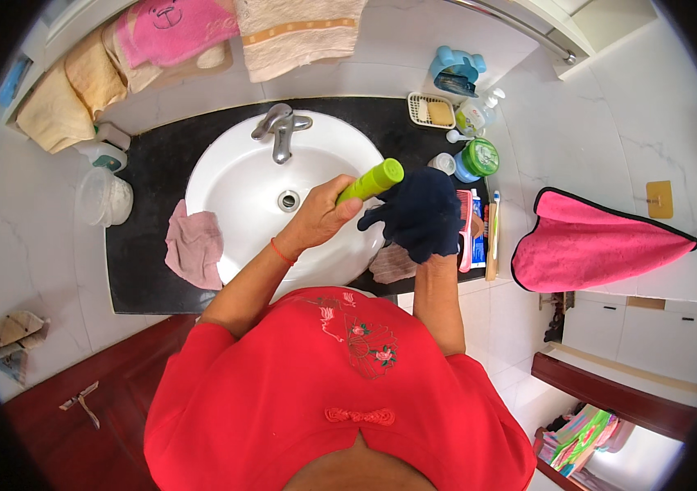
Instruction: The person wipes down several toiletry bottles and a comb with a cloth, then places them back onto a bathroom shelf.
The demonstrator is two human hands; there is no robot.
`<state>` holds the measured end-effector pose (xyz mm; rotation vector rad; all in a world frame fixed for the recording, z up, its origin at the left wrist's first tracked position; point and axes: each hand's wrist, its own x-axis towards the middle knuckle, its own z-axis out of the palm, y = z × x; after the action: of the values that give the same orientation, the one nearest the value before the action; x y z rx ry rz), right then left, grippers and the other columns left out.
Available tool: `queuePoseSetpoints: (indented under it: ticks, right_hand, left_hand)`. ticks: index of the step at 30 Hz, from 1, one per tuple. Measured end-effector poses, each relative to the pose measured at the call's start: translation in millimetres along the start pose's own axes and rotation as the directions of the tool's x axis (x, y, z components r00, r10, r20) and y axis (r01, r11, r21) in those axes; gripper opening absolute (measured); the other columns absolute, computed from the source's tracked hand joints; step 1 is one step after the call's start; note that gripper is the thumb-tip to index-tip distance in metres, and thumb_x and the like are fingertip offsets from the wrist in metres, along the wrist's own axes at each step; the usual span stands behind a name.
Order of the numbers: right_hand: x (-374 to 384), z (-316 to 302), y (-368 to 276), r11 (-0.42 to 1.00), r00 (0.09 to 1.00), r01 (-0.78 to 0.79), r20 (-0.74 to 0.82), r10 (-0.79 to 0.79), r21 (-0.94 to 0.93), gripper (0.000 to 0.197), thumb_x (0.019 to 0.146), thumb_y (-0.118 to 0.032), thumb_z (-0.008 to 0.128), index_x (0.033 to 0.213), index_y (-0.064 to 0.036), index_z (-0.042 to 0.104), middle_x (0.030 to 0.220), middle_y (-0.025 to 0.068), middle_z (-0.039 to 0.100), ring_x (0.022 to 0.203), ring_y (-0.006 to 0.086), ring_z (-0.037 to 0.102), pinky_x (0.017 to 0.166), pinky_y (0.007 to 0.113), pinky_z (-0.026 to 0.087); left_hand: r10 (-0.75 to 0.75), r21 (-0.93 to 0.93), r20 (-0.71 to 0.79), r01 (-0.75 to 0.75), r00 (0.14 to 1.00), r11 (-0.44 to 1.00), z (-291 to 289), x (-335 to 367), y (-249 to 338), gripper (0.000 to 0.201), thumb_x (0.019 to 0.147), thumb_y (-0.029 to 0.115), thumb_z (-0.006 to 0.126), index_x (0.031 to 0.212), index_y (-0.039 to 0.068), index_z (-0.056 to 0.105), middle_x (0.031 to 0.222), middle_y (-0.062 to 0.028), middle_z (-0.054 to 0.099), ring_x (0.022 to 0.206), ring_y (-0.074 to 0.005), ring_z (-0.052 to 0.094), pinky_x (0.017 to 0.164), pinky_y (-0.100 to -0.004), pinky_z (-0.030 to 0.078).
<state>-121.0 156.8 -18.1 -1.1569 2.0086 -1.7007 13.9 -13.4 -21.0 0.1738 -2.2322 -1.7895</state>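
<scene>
My left hand is wrapped round a lime-green cylindrical bottle, tilted up to the right above the basin's right side. A dark navy cloth piece covers my right hand down to the wrist. A narrow thumb-like part of it sticks out to the left, so it may be a glove; the fingers inside are hidden. The bottle's upper end is close to the navy cloth; whether they touch I cannot tell. Beneath both hands is the white washbasin with its metal tap.
A dusty-pink cloth hangs over the black counter's left part; another cloth lies beside my right wrist. At right stand a soap dish, a green-lidded jar, a pink comb and toothbrushes. A pink towel hangs farther right.
</scene>
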Motion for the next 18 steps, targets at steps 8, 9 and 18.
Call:
queuePoseSetpoints:
  ticks: [8,9,18]
  right_hand:
    - [-3,25,-57,0.709,0.973,-0.055,-0.12,0.195,0.704,0.024,0.082,-0.006,0.057,0.102,0.0075,0.055,0.095,0.0148,0.06,0.081,0.0202,0.062,0.068,0.029,0.052]
    - [-3,27,-54,0.703,0.972,-0.043,-0.134,0.195,0.71,0.024,0.083,-0.007,0.057,0.102,0.0073,0.055,0.094,0.0151,0.061,0.082,0.0203,0.062,0.068,0.029,0.052]
    - [-4,5,-64,0.846,0.911,-0.406,0.226,0.345,0.346,0.016,0.073,0.0,0.063,0.088,0.0025,0.058,0.079,0.0131,0.064,0.053,0.0159,0.06,0.039,0.027,0.042]
  left_hand:
    - [0.177,0.244,-0.069,-0.155,0.982,0.957,6,-6,-4,0.044,0.073,0.037,0.072,0.096,0.003,0.056,0.077,-0.0134,0.058,0.067,-0.0268,0.058,0.063,-0.0317,0.047]
    - [0.211,0.261,-0.07,-0.186,0.975,0.947,6,-7,-4,0.043,0.071,0.035,0.073,0.096,0.004,0.056,0.077,-0.0131,0.058,0.068,-0.0273,0.059,0.063,-0.0322,0.047]
    - [0.143,0.458,0.002,-0.129,0.99,0.88,3,-9,11,0.033,0.058,0.025,0.081,0.076,0.007,0.059,0.067,-0.0073,0.062,0.062,-0.0256,0.062,0.057,-0.0311,0.048]
